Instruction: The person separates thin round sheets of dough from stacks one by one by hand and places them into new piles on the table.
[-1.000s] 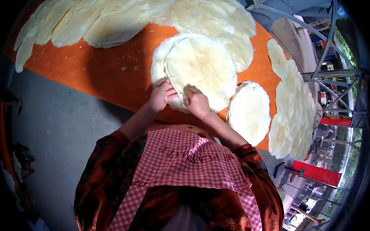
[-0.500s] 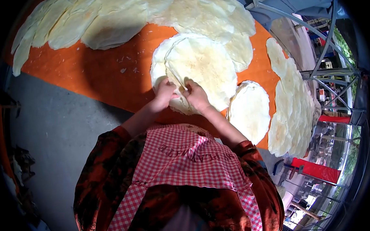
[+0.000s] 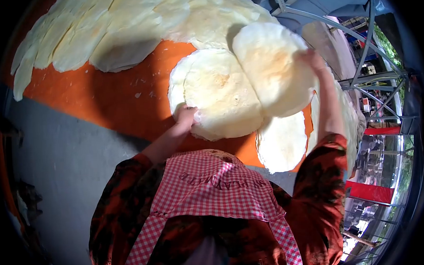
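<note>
A round, pale flatbread (image 3: 275, 67) is lifted off to the right, its far edge in the fingers of my right hand (image 3: 311, 59), which is slightly blurred. Beside it lies a stack of similar flatbreads (image 3: 220, 95) on the orange surface. My left hand (image 3: 187, 115) is closed at the near left edge of this stack, with the thumb on the rim; whether it pinches one sheet or several is unclear. A second, smaller-looking stack (image 3: 282, 141) sits to the right, partly beneath the lifted flatbread.
Many overlapping flatbreads (image 3: 124, 23) cover the far part of the orange surface (image 3: 126, 95). More lie along the right edge, behind my right arm. Metal frame bars (image 3: 353, 34) stand at the right. Grey floor (image 3: 73, 160) shows at the left.
My right hand has swung far to the right, taking the top flatbread off the stack. My left hand has stayed near the stack's left edge. The view has shifted slightly.
</note>
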A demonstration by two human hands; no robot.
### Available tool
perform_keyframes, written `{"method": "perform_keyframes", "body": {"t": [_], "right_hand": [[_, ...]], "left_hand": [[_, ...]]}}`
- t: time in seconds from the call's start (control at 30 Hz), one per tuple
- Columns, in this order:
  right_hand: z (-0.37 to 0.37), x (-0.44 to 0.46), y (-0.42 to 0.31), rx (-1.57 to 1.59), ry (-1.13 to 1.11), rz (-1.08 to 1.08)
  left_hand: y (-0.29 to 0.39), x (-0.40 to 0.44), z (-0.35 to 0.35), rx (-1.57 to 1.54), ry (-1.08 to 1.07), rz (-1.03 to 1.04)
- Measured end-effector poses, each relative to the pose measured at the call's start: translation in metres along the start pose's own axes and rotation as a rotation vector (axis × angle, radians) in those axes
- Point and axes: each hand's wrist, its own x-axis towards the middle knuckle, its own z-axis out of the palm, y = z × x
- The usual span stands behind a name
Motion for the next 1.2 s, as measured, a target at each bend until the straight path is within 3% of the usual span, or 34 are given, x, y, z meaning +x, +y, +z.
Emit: {"method": "perform_keyframes", "body": {"t": [0.03,0.07,0.13,0.17,0.27,0.3,0.43,0.47,0.5,0.57,0.67,0.77,0.9,0.97,1.03,1.1,1.17,1.2], "right_hand": [[-0.011,0.039,0.057,0.228,-0.032,-0.021],[-0.049,0.02,0.025,0.168,0.042,-0.137],[-0.1,0.002,-0.023,0.149,0.051,-0.093],[-0.106,-0.008,-0.037,0.142,0.055,-0.068],[-0.081,-0.04,-0.08,-0.069,0.142,-0.288],[-0.066,-0.073,-0.117,-0.171,0.061,-0.299],[0.104,-0.151,-0.159,-0.381,0.004,-0.368],[0.083,-0.185,-0.226,-0.067,-0.298,-0.149],[0.162,-0.195,-0.2,0.036,-0.134,-0.32],[0.238,-0.211,-0.196,0.015,-0.122,-0.379],[0.225,-0.219,-0.212,-0.205,-0.246,-0.371],[0.215,-0.218,-0.223,-0.158,-0.243,-0.435],[0.218,-0.209,-0.227,0.264,-0.548,-0.152],[0.189,-0.202,-0.237,0.443,-0.582,0.019],[0.198,-0.188,-0.238,0.35,-0.603,-0.01],[0.225,-0.156,-0.23,0.121,-0.569,-0.094],[0.227,-0.118,-0.213,0.246,-0.31,-0.237],[0.166,-0.117,-0.219,0.171,-0.304,-0.264]], "left_hand": [[-0.004,0.003,-0.002,0.026,-0.008,0.013],[-0.008,0.008,-0.003,0.051,-0.015,0.027],[-0.009,0.009,-0.004,0.073,-0.019,0.056],[-0.009,0.007,-0.004,0.071,-0.017,0.071],[-0.001,-0.003,-0.001,0.068,-0.018,0.099],[0.003,-0.008,-0.002,0.067,-0.018,0.105],[0.018,-0.026,0.001,-0.071,-0.085,0.057],[0.018,-0.026,0.002,-0.095,-0.106,0.049],[0.017,-0.025,0.004,-0.114,-0.128,0.039],[0.015,-0.026,0.007,-0.124,-0.13,0.042],[0.025,-0.041,0.006,-0.095,-0.139,0.03],[0.003,-0.029,0.01,-0.095,-0.193,0.177],[0.006,-0.034,0.011,-0.038,-0.278,0.208],[-0.005,-0.032,0.011,-0.091,-0.354,0.289],[-0.007,-0.036,0.015,-0.054,-0.481,0.27],[-0.003,-0.057,0.018,0.012,-0.49,0.375],[0.008,-0.07,0.012,0.001,-0.5,0.427],[0.014,-0.07,0.008,-0.027,-0.417,0.389]]}}
